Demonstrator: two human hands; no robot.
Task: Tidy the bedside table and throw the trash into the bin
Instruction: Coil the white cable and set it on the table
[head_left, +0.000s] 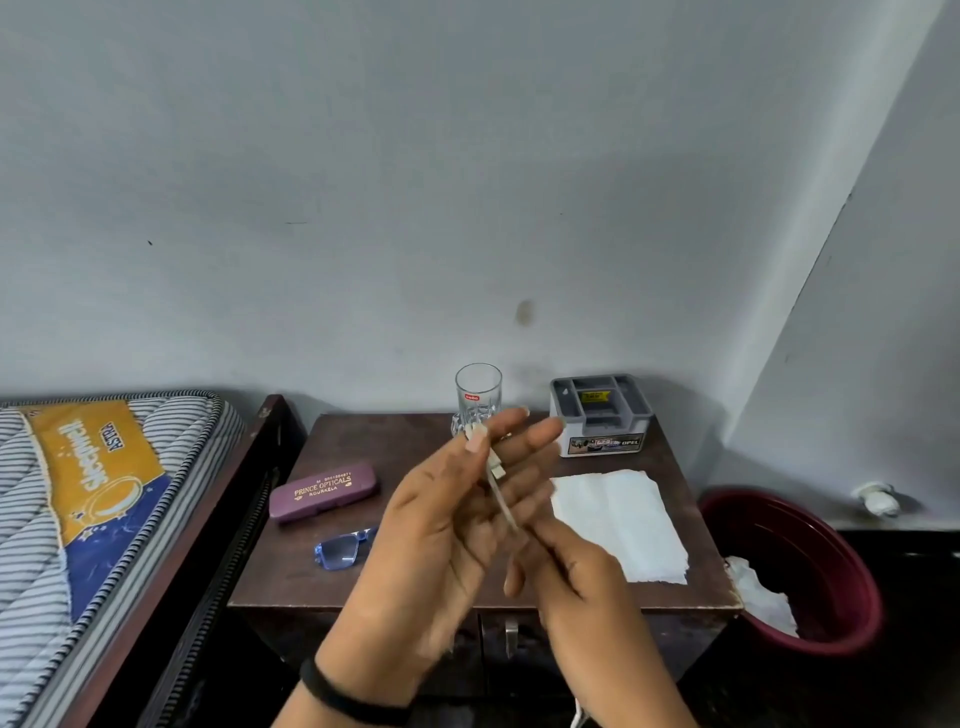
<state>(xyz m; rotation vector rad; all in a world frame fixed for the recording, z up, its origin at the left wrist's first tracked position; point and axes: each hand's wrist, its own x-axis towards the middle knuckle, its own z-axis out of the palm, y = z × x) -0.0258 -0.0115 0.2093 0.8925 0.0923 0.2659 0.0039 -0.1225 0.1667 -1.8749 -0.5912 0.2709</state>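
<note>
Leftmost, a striped mattress (104, 493) borders the table (363, 441), whose left half carries a purple spectacle case (323, 491) and blue glasses (340, 551). At centre frame, above the table, the left hand (447, 525) seems to pinch a white cable (503, 501) under its thumb, its other fingers straight. The right hand (582, 587) has a narrow grip on the strand lower down, though blur hides detail. The cable looks light and limp, so it is probably best held near the stiff plug and looped. Further right stand a glass (478, 395), a grey organiser (602, 415), a flimsy tissue (618, 525) and a red bin (789, 540).
</note>
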